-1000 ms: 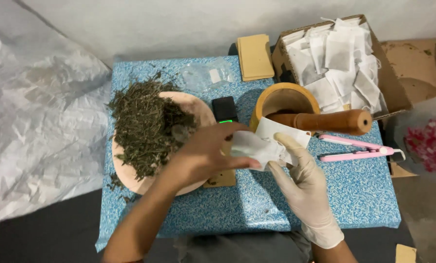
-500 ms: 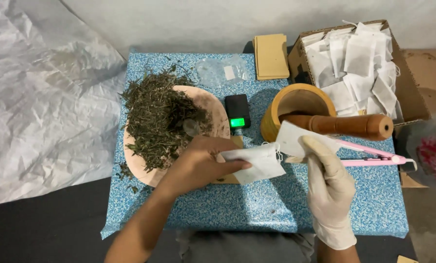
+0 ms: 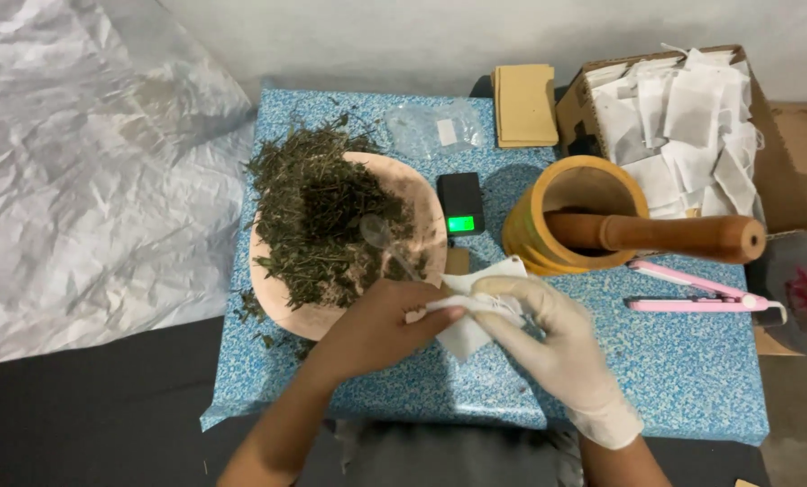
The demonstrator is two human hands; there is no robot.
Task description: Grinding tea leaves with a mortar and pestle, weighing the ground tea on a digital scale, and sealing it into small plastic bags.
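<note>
My bare left hand point(image 3: 376, 326) and my white-gloved right hand point(image 3: 557, 347) both pinch a small white paper pouch point(image 3: 469, 330) over the blue speckled table point(image 3: 683, 370). The pouch sits just in front of a round pink plate point(image 3: 426, 216) piled with dried green herbs point(image 3: 318, 216). A clear plastic spoon point(image 3: 381, 239) lies in the herbs, close to my left hand.
A small black scale point(image 3: 460, 202) with a green display stands mid-table. A wooden mortar point(image 3: 561, 185) holds a wooden pestle point(image 3: 683, 234). A pink flat sealer point(image 3: 701, 296) lies at the right. A cardboard box point(image 3: 782, 171) of white pouches, tan envelopes point(image 3: 523, 92), and crumpled plastic sheet point(image 3: 79, 180) surround.
Both hands drew the white pouch lower and closer together, fingers now closing over its top edge. The camera view shifted slightly.
</note>
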